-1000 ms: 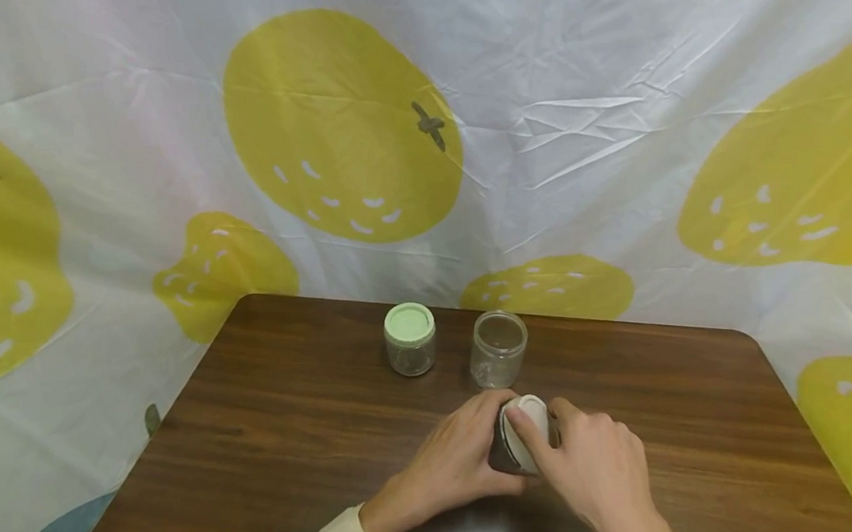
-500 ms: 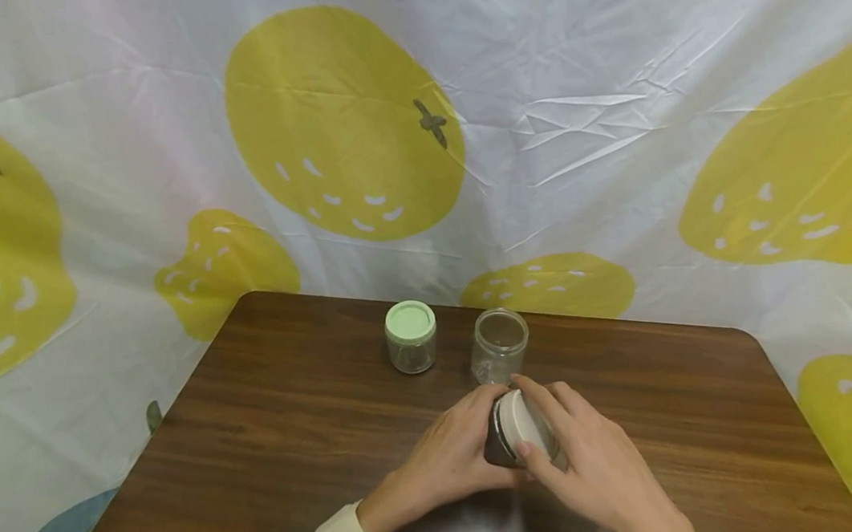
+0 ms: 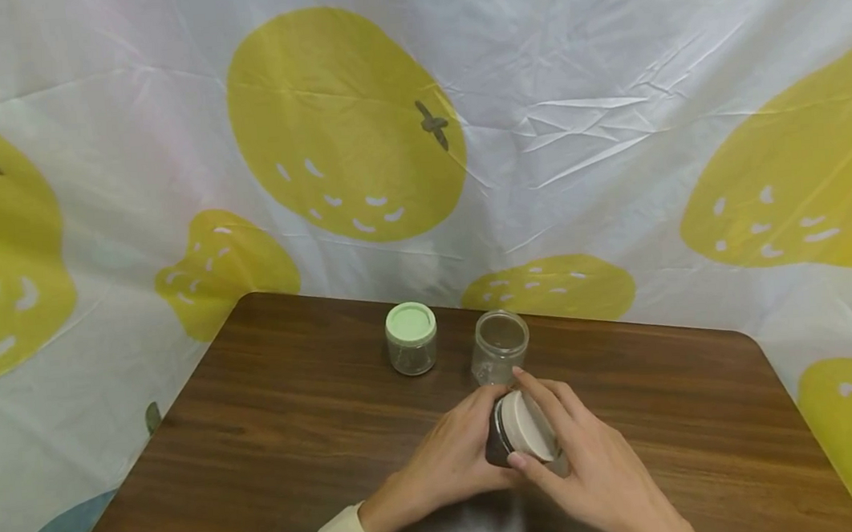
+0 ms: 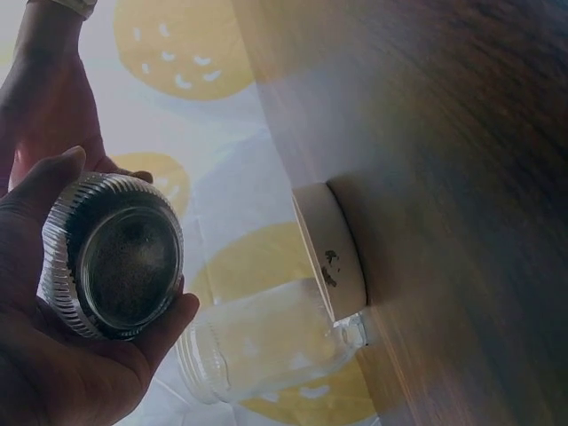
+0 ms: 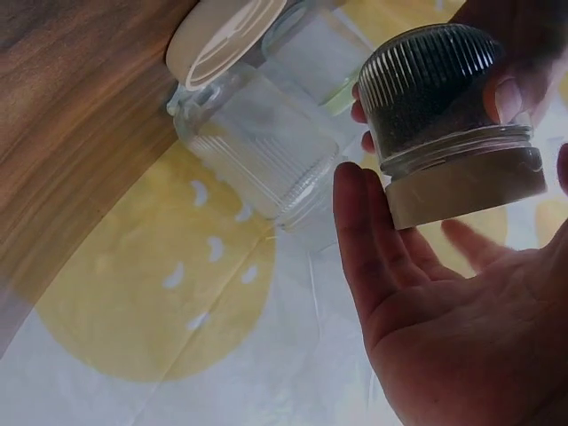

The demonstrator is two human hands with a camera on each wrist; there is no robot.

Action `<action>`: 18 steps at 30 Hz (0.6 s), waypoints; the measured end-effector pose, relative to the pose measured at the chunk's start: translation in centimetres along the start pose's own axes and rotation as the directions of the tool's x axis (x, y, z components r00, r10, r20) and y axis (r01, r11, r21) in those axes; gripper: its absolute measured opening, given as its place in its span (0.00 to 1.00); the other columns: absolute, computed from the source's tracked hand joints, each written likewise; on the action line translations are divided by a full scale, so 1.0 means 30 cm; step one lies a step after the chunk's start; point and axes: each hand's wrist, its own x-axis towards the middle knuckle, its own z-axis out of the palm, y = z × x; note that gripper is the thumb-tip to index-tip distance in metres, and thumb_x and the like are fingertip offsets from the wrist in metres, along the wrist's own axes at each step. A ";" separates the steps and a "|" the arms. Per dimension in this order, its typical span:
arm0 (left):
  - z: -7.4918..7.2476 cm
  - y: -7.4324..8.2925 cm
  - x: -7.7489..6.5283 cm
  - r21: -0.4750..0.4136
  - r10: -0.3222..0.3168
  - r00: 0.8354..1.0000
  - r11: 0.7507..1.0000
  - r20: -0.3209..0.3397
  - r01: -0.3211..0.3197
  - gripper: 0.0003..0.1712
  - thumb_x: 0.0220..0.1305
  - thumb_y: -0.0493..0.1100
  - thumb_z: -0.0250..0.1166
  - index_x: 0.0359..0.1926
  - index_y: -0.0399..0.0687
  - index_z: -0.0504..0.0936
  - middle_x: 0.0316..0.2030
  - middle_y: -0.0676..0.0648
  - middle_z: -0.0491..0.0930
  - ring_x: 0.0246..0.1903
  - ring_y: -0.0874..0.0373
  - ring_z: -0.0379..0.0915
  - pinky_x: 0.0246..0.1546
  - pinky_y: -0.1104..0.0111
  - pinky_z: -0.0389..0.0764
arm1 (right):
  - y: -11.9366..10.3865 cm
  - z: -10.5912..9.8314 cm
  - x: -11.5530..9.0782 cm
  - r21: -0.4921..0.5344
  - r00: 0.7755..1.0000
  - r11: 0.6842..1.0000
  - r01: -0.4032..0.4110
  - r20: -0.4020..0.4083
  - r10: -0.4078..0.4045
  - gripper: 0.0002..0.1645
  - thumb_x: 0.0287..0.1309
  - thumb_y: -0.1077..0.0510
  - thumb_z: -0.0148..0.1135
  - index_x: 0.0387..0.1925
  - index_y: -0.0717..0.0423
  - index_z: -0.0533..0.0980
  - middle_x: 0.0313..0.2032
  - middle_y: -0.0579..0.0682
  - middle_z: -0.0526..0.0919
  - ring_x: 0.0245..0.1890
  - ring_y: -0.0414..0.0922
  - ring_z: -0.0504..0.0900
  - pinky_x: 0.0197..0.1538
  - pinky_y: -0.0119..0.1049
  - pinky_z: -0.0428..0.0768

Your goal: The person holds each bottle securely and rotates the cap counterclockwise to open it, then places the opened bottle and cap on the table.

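My left hand [image 3: 453,449] grips a ribbed glass jar [image 4: 133,257] filled with something dark, held tilted above the table. On its mouth sits a beige lid [image 3: 528,425]. The right hand [image 3: 595,458] has its thumb and fingers at opposite sides of that lid's rim; in the right wrist view the fingertips touch the lid's edge and the palm is apart from it. Whether the lid is loose on the jar I cannot tell. Just beyond the hands stands a lidless clear glass jar [image 3: 501,346].
To the left of the lidless jar stands a clear jar with a green lid [image 3: 411,339]. Another beige lid [image 4: 333,248] lies on the brown wooden table [image 3: 296,401] near the lidless jar, hidden in the head view. A lemon-print cloth [image 3: 571,130] hangs behind the table.
My right thumb has left the top of the lid, and the fingers have spread to either side of its rim. The jar's lid has tipped further to the right. My left hand has barely moved.
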 end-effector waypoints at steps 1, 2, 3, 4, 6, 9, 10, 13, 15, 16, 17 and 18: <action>0.000 0.001 0.000 0.002 0.000 1.000 1.000 0.001 0.000 0.52 0.48 0.59 0.83 0.70 0.49 0.70 0.59 0.52 0.82 0.54 0.61 0.81 0.57 0.66 0.84 | 0.000 0.001 -0.001 0.003 1.000 1.000 -0.013 -0.003 0.013 0.56 0.61 0.39 0.74 0.83 0.33 0.53 0.66 0.37 0.73 0.21 0.24 0.68 0.32 0.29 0.73; 0.000 0.002 -0.001 0.004 0.000 1.000 1.000 0.002 0.000 0.53 0.48 0.60 0.83 0.71 0.48 0.70 0.59 0.51 0.82 0.55 0.60 0.81 0.57 0.65 0.84 | 0.001 0.002 -0.001 -0.004 1.000 1.000 -0.022 -0.013 0.022 0.57 0.61 0.39 0.74 0.84 0.33 0.53 0.67 0.39 0.73 0.22 0.25 0.69 0.31 0.30 0.74; 0.000 0.002 -0.001 0.002 0.000 1.000 1.000 0.001 0.000 0.53 0.48 0.61 0.83 0.71 0.48 0.70 0.60 0.51 0.81 0.56 0.60 0.80 0.58 0.65 0.84 | 0.001 0.003 0.000 -0.015 0.999 0.999 -0.033 -0.027 0.032 0.58 0.61 0.39 0.74 0.84 0.34 0.53 0.68 0.40 0.73 0.25 0.27 0.73 0.31 0.32 0.76; 0.001 0.003 -0.001 -0.001 0.000 1.000 1.000 -0.002 0.000 0.53 0.48 0.61 0.83 0.71 0.49 0.70 0.60 0.52 0.81 0.56 0.60 0.80 0.57 0.65 0.84 | 0.001 0.004 0.001 -0.032 0.998 0.998 -0.049 -0.046 0.048 0.57 0.61 0.39 0.74 0.84 0.34 0.53 0.68 0.41 0.74 0.28 0.30 0.77 0.32 0.35 0.78; 0.003 0.005 -0.001 -0.003 0.006 1.000 1.000 -0.010 -0.006 0.54 0.47 0.62 0.84 0.71 0.50 0.69 0.60 0.52 0.81 0.55 0.61 0.80 0.57 0.66 0.83 | -0.004 0.003 0.005 -0.061 0.990 0.993 -0.101 -0.107 0.094 0.54 0.61 0.39 0.73 0.82 0.35 0.57 0.66 0.42 0.76 0.34 0.36 0.83 0.32 0.40 0.80; 0.007 0.006 0.000 -0.001 0.019 0.999 1.000 -0.027 -0.019 0.54 0.46 0.64 0.84 0.70 0.53 0.69 0.59 0.54 0.81 0.55 0.62 0.79 0.56 0.68 0.83 | -0.018 0.002 0.013 -0.084 0.949 0.977 -0.196 -0.269 0.167 0.45 0.58 0.40 0.75 0.74 0.43 0.70 0.53 0.46 0.85 0.37 0.44 0.87 0.29 0.42 0.80; 0.008 0.006 0.000 0.002 0.024 0.999 1.000 -0.032 -0.024 0.54 0.45 0.64 0.84 0.70 0.54 0.69 0.58 0.55 0.81 0.54 0.63 0.79 0.55 0.69 0.83 | -0.025 0.001 0.015 -0.080 0.928 0.969 -0.233 -0.317 0.197 0.41 0.57 0.41 0.75 0.70 0.46 0.74 0.48 0.46 0.86 0.34 0.43 0.87 0.28 0.41 0.79; 0.014 0.006 0.003 0.015 0.042 0.998 0.999 -0.042 -0.041 0.55 0.45 0.65 0.84 0.70 0.55 0.69 0.58 0.56 0.80 0.54 0.64 0.79 0.54 0.71 0.82 | -0.045 -0.006 0.024 -0.089 0.875 0.927 -0.364 -0.374 0.307 0.34 0.57 0.35 0.74 0.57 0.50 0.81 0.32 0.45 0.87 0.24 0.45 0.83 0.23 0.41 0.73; 0.018 0.007 0.006 0.022 0.055 0.997 0.998 -0.047 -0.054 0.54 0.45 0.65 0.84 0.69 0.55 0.69 0.57 0.56 0.80 0.53 0.64 0.79 0.54 0.72 0.82 | -0.056 -0.012 0.031 -0.136 0.862 0.878 -0.459 -0.306 0.403 0.34 0.60 0.26 0.67 0.53 0.47 0.82 0.24 0.44 0.84 0.21 0.48 0.82 0.21 0.42 0.70; 0.020 0.007 0.007 0.027 0.062 0.997 0.998 -0.049 -0.061 0.54 0.45 0.65 0.84 0.69 0.54 0.69 0.57 0.56 0.80 0.53 0.64 0.79 0.54 0.72 0.82 | -0.060 -0.014 0.035 -0.160 0.857 0.855 -0.493 -0.255 0.447 0.36 0.61 0.23 0.63 0.50 0.46 0.82 0.21 0.43 0.82 0.20 0.49 0.81 0.21 0.43 0.69; 0.023 0.008 0.008 0.031 0.070 0.996 0.997 -0.050 -0.068 0.54 0.45 0.65 0.84 0.68 0.54 0.70 0.57 0.56 0.80 0.53 0.64 0.79 0.54 0.72 0.82 | -0.063 -0.015 0.038 -0.187 0.850 0.833 -0.521 -0.201 0.487 0.38 0.61 0.19 0.58 0.48 0.46 0.82 0.19 0.44 0.81 0.19 0.50 0.79 0.20 0.43 0.67; 0.025 0.009 0.008 0.037 0.077 0.996 0.996 -0.050 -0.075 0.53 0.45 0.65 0.84 0.68 0.54 0.70 0.57 0.56 0.80 0.54 0.64 0.79 0.55 0.71 0.82 | -0.064 -0.015 0.041 -0.215 0.843 0.815 -0.538 -0.155 0.516 0.40 0.62 0.17 0.55 0.45 0.46 0.82 0.17 0.44 0.80 0.18 0.51 0.78 0.19 0.43 0.66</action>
